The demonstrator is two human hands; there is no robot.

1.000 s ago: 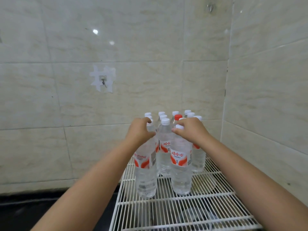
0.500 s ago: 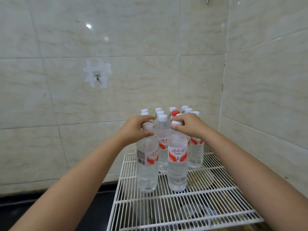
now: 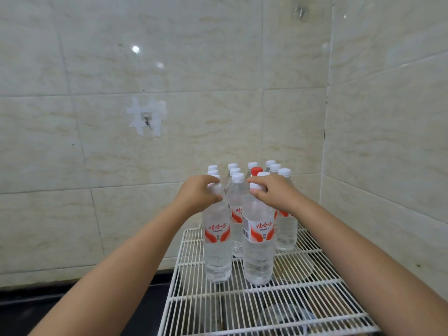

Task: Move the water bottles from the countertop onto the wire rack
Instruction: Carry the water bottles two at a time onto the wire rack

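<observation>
Left hand (image 3: 197, 195) grip closes round the cap of one clear plastic water bottle (image 3: 217, 241), right hand (image 3: 274, 192) round another (image 3: 258, 243), both standing on the white wire rack (image 3: 278, 301); more bottles (image 3: 286, 221) crowd behind the grips.

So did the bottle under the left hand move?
Yes. The left hand twisted the left bottle so that its red label now faces us. It stands at about the same spot by the wire rack's left edge.
</observation>
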